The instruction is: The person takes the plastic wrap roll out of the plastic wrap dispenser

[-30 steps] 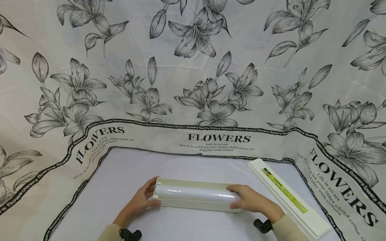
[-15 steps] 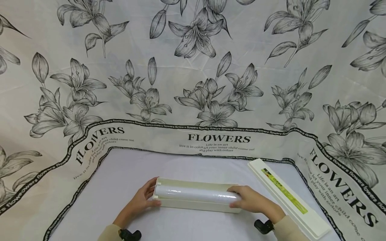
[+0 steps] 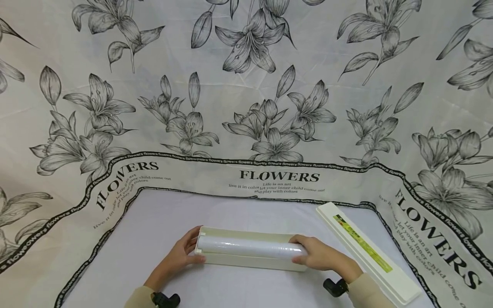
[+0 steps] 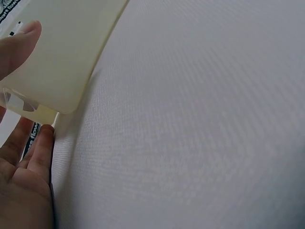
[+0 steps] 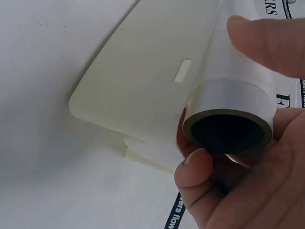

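A long cream-white plastic box (image 3: pixel 246 260), open at the top, lies across the white tabletop in the head view. A roll of cling film (image 3: pixel 246 247) lies lengthwise in it. My left hand (image 3: pixel 182 254) grips the box's left end, thumb on the front wall (image 4: pixel 71 52) and fingers round the end. At the other end my right hand (image 3: pixel 319 254) holds the roll, thumb on the film (image 5: pixel 238 62) and fingers curled under it. In the right wrist view the roll's hollow core (image 5: pixel 228 132) faces the camera, standing clear of the box wall (image 5: pixel 138 76).
A long white lid (image 3: pixel 346 248) with a green-yellow label (image 3: pixel 363 244) lies slantwise on the right, beside the right forearm. Behind the tabletop (image 3: pixel 173 209) hangs a cloth (image 3: pixel 277 128) printed with flowers and lettering. Each wrist carries a small black camera (image 3: pixel 335 287).
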`<state>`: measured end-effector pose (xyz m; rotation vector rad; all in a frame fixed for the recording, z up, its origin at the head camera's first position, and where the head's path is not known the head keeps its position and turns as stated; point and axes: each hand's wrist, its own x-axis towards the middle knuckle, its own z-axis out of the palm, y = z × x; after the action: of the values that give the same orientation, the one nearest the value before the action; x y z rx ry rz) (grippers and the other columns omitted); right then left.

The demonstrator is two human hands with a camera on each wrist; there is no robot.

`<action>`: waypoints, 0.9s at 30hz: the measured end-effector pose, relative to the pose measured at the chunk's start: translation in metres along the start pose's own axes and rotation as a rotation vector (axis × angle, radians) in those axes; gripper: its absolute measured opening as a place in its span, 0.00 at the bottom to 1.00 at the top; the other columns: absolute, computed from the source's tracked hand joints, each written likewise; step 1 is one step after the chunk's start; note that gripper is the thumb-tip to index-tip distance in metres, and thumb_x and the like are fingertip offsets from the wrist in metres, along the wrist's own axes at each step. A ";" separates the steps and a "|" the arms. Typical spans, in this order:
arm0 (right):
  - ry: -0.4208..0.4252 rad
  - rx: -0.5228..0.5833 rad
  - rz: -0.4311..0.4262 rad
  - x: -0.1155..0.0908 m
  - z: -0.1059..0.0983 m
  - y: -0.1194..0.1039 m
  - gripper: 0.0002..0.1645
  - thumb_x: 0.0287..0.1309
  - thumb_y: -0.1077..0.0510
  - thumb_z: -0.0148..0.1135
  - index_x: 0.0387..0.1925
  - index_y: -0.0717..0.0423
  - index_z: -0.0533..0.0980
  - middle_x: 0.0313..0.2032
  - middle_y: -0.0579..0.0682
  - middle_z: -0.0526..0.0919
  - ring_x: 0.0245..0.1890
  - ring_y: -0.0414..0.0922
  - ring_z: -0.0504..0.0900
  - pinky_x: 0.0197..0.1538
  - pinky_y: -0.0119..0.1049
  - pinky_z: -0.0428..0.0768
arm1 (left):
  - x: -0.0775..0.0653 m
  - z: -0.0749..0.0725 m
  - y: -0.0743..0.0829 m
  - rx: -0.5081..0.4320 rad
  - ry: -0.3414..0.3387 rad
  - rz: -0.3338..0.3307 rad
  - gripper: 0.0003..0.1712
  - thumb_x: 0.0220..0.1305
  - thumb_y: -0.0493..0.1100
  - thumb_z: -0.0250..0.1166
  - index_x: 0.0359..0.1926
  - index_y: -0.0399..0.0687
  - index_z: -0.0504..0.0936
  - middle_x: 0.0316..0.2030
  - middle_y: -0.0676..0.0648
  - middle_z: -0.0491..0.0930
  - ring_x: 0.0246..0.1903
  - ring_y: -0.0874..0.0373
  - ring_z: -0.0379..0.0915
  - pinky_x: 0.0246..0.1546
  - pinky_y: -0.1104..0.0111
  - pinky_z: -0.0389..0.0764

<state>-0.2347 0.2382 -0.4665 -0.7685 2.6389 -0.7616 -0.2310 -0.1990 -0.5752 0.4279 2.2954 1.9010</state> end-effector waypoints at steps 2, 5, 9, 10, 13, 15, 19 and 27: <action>-0.005 0.005 -0.006 0.001 0.000 0.000 0.29 0.53 0.47 0.69 0.54 0.56 0.73 0.46 0.48 0.80 0.40 0.42 0.77 0.40 0.38 0.79 | -0.001 0.000 0.001 -0.007 -0.003 0.000 0.57 0.47 0.40 0.77 0.74 0.53 0.54 0.71 0.40 0.59 0.69 0.41 0.59 0.67 0.63 0.66; -0.010 0.008 -0.009 0.004 0.001 0.003 0.32 0.52 0.44 0.69 0.54 0.55 0.74 0.47 0.47 0.80 0.40 0.41 0.76 0.38 0.36 0.79 | -0.001 -0.001 0.001 -0.009 -0.003 -0.008 0.57 0.47 0.40 0.77 0.74 0.53 0.53 0.71 0.39 0.58 0.69 0.40 0.58 0.67 0.62 0.67; -0.016 0.018 0.001 0.006 0.001 0.004 0.32 0.52 0.42 0.70 0.54 0.56 0.76 0.48 0.48 0.80 0.40 0.41 0.76 0.38 0.36 0.79 | -0.001 0.000 0.002 -0.008 0.006 -0.023 0.57 0.47 0.41 0.77 0.74 0.54 0.54 0.71 0.39 0.58 0.69 0.41 0.58 0.68 0.61 0.66; -0.019 0.022 0.007 0.006 0.001 0.004 0.32 0.52 0.42 0.69 0.54 0.56 0.76 0.48 0.48 0.80 0.40 0.41 0.76 0.38 0.36 0.79 | 0.000 0.000 0.002 -0.010 0.007 -0.024 0.57 0.47 0.40 0.77 0.74 0.54 0.54 0.71 0.39 0.58 0.69 0.41 0.58 0.68 0.60 0.66; -0.029 0.043 0.022 0.005 0.001 0.003 0.32 0.53 0.43 0.69 0.54 0.57 0.75 0.49 0.49 0.80 0.41 0.42 0.76 0.39 0.38 0.79 | 0.000 0.000 0.002 -0.011 0.005 -0.027 0.57 0.47 0.41 0.77 0.74 0.53 0.54 0.71 0.39 0.58 0.69 0.41 0.58 0.68 0.60 0.65; -0.029 0.041 0.017 0.005 0.001 0.003 0.32 0.54 0.43 0.68 0.55 0.58 0.74 0.49 0.49 0.80 0.42 0.42 0.76 0.41 0.39 0.79 | 0.000 -0.001 0.002 -0.010 0.002 -0.029 0.57 0.47 0.41 0.77 0.74 0.54 0.54 0.71 0.39 0.58 0.69 0.41 0.58 0.68 0.59 0.65; 0.002 0.024 -0.021 0.005 0.002 0.004 0.33 0.58 0.43 0.64 0.57 0.62 0.72 0.51 0.53 0.79 0.45 0.43 0.76 0.47 0.44 0.79 | 0.000 -0.002 0.002 0.004 -0.002 -0.027 0.57 0.47 0.42 0.77 0.74 0.55 0.53 0.71 0.40 0.58 0.69 0.41 0.58 0.68 0.59 0.67; 0.051 0.010 -0.030 0.003 0.000 0.002 0.35 0.61 0.43 0.61 0.60 0.64 0.69 0.56 0.58 0.77 0.50 0.48 0.76 0.50 0.50 0.78 | 0.001 -0.001 0.002 -0.008 -0.002 -0.052 0.57 0.46 0.43 0.78 0.73 0.59 0.55 0.71 0.45 0.60 0.69 0.45 0.60 0.66 0.64 0.69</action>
<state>-0.2384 0.2378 -0.4682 -0.7978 2.6718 -0.8125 -0.2316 -0.1996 -0.5727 0.3647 2.2736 1.8840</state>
